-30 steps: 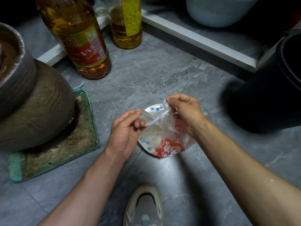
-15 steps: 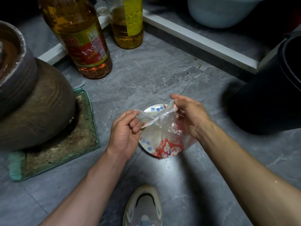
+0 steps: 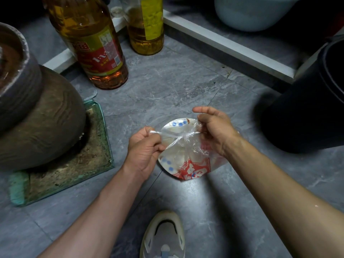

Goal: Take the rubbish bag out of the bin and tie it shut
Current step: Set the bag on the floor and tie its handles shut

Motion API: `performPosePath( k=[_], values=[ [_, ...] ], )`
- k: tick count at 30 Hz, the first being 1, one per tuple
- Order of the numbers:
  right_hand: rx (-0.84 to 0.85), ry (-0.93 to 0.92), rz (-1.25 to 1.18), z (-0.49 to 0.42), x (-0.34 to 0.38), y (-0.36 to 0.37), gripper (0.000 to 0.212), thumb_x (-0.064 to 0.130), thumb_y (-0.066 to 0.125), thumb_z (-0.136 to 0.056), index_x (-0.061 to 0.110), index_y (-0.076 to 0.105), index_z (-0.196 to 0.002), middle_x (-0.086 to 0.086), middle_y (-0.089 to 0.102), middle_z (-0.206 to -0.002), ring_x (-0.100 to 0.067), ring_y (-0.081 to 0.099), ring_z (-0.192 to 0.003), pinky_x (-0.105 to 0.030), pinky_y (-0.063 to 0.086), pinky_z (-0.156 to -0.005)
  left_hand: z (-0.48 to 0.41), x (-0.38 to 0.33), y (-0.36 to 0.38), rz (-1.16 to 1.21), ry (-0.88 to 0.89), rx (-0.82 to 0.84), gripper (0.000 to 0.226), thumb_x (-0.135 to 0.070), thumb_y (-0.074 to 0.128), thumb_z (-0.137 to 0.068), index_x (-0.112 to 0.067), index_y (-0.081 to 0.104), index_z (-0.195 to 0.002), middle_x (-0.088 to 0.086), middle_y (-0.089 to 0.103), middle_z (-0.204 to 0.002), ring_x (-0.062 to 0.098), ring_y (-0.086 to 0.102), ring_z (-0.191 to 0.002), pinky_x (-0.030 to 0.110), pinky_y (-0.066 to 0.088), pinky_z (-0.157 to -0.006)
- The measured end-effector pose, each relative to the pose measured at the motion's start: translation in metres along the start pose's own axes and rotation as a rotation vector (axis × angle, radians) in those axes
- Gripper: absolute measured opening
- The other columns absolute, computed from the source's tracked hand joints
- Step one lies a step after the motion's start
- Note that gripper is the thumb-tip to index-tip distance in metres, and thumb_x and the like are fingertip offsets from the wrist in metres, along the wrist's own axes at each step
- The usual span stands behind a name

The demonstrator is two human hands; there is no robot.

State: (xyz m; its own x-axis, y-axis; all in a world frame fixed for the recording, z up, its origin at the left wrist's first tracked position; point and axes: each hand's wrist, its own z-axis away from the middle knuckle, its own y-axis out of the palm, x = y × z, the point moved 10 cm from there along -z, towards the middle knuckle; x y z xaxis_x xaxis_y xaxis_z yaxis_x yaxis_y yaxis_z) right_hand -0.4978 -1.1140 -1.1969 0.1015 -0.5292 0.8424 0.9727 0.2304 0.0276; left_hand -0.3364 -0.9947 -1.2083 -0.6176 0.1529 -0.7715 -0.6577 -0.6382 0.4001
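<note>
A clear plastic rubbish bag point(image 3: 186, 155) lies on the grey tiled floor, with a white paper bowl marked in blue dots and red print inside it. Its top is gathered into two twisted ends that cross at a knot near the middle. My left hand point(image 3: 144, 148) grips the left end in a fist. My right hand point(image 3: 214, 129) pinches the right end, its thumb stretched out on top. The black bin point(image 3: 307, 101) stands at the right, apart from the bag.
A big brown earthen jar point(image 3: 37, 116) sits on a green-edged glass slab point(image 3: 61, 175) at the left. Two oil bottles point(image 3: 93, 43) point(image 3: 146, 25) stand at the back by a white sill point(image 3: 223, 43). A pale tub point(image 3: 251, 13) is behind. My shoe point(image 3: 163, 237) is below.
Both hands have drawn apart, pulling the bag's twisted ends tighter across the knot. The left hand has closed into a fist round its end.
</note>
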Motion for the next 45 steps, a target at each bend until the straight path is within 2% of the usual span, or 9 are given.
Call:
performPosePath(
  k=[7,12,18,21,24,29,36,41,45],
  values=[
    [0.001,-0.086,0.162,0.003,0.010,-0.011,0.025,0.002,0.051,-0.094,0.019,0.069,-0.094,0.007,0.048,-0.043,-0.005,0.038,-0.034,-0.016,0.033,-0.036,-0.004,-0.004,-0.021,-0.135,0.030,-0.080,0.038,0.018,0.044,-0.077,-0.015,0.039,-0.060,-0.006,0.041,-0.044,0.004,0.036,-0.035,0.021,0.030,-0.044],
    [-0.051,-0.155,0.311,0.005,0.008,-0.030,0.028,0.000,0.050,-0.095,0.020,0.067,-0.087,0.003,0.057,-0.057,-0.005,0.048,-0.040,-0.016,0.034,-0.035,-0.006,0.005,-0.041,-0.164,0.012,-0.132,0.037,0.017,0.047,-0.077,-0.015,0.042,-0.060,-0.001,0.040,-0.049,0.007,0.035,-0.038,0.021,0.033,-0.045],
    [-0.038,-0.148,0.225,0.006,0.012,-0.027,0.016,0.006,0.059,-0.094,0.018,0.068,-0.088,-0.002,0.057,-0.066,-0.011,0.053,-0.051,-0.016,0.037,-0.040,-0.006,0.003,-0.034,-0.095,-0.007,-0.069,0.035,0.013,0.054,-0.083,-0.014,0.045,-0.062,-0.003,0.040,-0.044,0.006,0.035,-0.036,0.024,0.040,-0.055],
    [0.027,-0.114,0.082,0.008,0.014,-0.021,0.010,0.006,0.067,-0.089,0.013,0.069,-0.095,-0.004,0.058,-0.065,-0.008,0.050,-0.048,-0.021,0.040,-0.049,-0.009,0.002,-0.030,0.039,-0.048,-0.017,0.034,0.008,0.057,-0.086,-0.012,0.054,-0.059,0.000,0.048,-0.049,0.011,0.047,-0.049,0.027,0.046,-0.064],
    [0.102,-0.083,-0.050,0.010,0.013,-0.016,0.024,0.003,0.073,-0.082,0.014,0.071,-0.103,-0.003,0.067,-0.068,-0.010,0.059,-0.057,-0.021,0.046,-0.056,-0.010,0.001,-0.022,0.120,-0.092,0.026,0.018,-0.002,0.062,-0.086,-0.011,0.058,-0.071,0.007,0.060,-0.068,0.016,0.059,-0.069,0.027,0.056,-0.071],
    [0.151,-0.095,-0.256,0.016,0.011,-0.008,0.029,-0.011,0.064,-0.084,0.004,0.065,-0.109,-0.009,0.069,-0.068,-0.013,0.065,-0.060,-0.021,0.054,-0.063,-0.006,-0.006,-0.005,0.173,-0.051,0.031,0.016,-0.003,0.063,-0.087,-0.012,0.056,-0.076,0.015,0.073,-0.102,0.027,0.068,-0.108,0.038,0.050,-0.100],
    [0.162,-0.166,-0.288,0.024,0.016,0.002,0.028,-0.016,0.063,-0.081,0.003,0.067,-0.101,-0.008,0.063,-0.073,-0.017,0.061,-0.062,-0.030,0.055,-0.070,-0.005,-0.013,0.014,0.170,0.041,0.062,0.017,0.007,0.063,-0.083,-0.009,0.062,-0.090,0.008,0.073,-0.084,0.019,0.070,-0.082,0.032,0.055,-0.090],
    [0.143,-0.261,-0.163,0.028,0.027,0.011,0.031,-0.017,0.061,-0.081,0.006,0.069,-0.099,-0.002,0.063,-0.072,-0.014,0.062,-0.063,-0.047,0.055,-0.085,-0.010,-0.014,0.026,0.065,0.067,0.064,0.046,0.016,0.059,-0.083,-0.011,0.059,-0.121,0.011,0.070,-0.108,0.016,0.071,-0.086,0.036,0.051,-0.091],
    [0.152,-0.309,-0.107,0.032,0.030,0.016,0.033,-0.016,0.061,-0.083,0.008,0.070,-0.104,-0.003,0.066,-0.082,-0.013,0.064,-0.073,-0.038,0.055,-0.083,-0.014,-0.012,0.036,-0.184,0.147,0.082,0.053,0.015,0.061,-0.082,-0.010,0.056,-0.129,0.011,0.068,-0.114,0.017,0.068,-0.089,0.028,0.054,-0.078]
  ],
)
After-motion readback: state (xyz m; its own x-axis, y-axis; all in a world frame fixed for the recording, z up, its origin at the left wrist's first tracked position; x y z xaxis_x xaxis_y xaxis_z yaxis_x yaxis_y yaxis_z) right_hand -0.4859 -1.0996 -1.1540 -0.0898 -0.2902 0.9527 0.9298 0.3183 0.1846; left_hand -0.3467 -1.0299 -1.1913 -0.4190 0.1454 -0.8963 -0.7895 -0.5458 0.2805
